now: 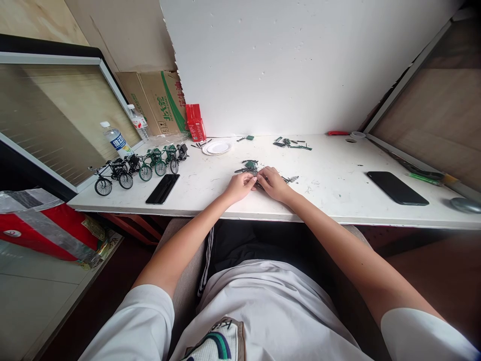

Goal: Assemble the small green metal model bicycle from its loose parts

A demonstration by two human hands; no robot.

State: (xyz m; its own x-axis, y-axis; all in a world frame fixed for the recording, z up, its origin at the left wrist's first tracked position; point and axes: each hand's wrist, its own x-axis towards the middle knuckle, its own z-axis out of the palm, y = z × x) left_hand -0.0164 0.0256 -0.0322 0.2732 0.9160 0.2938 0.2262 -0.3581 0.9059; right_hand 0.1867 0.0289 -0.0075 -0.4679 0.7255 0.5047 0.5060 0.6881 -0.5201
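My left hand (240, 187) and my right hand (273, 183) meet over the middle of the white table (330, 185). Their fingertips are pinched close together, and whatever small part lies between them is too hidden to name. Just beyond my fingers lie dark and green model bicycle parts (249, 164). More thin dark pieces (291, 179) rest beside my right hand. Off to the left stands a row of small model bicycles, among them a black one (108, 175) and a green one (152, 163).
Further loose parts (291, 144) lie toward the back wall. White plates (218, 147) sit near a red box (196, 123). One phone (163, 189) is at left, another (397, 188) at right. A bottle (115, 140) stands behind the bicycles. A red tool (337, 133) lies at the back.
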